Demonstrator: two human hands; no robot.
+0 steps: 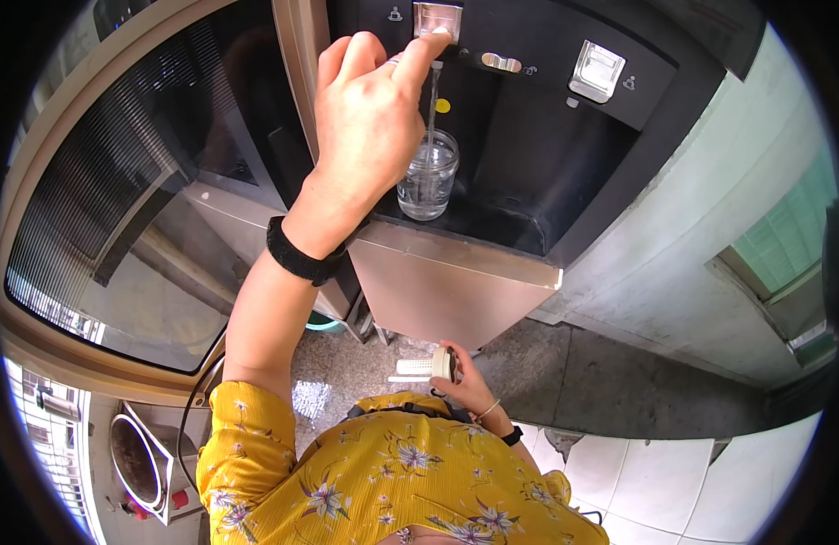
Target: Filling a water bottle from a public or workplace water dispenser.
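Note:
My left hand (369,113) reaches up to a black water dispenser (528,173). Its index finger is stretched out on the clear button (436,20) at the left, the other fingers are bent, and it holds nothing. Below, a thin stream of water falls into a clear glass jar (428,186), which stands upright on the dispenser's ledge, partly filled. Low down near my body, my right hand (472,389) is closed around a cream lid (443,364). A pale perforated strainer tube (414,367) sticks out from it to the left.
A second clear button (597,71) sits on the right of the dispenser panel. At the left stands a large brown-framed glass panel (138,200). A pale wall (655,227) bounds the right side. Beneath the dispenser a green basin (323,322) shows in part.

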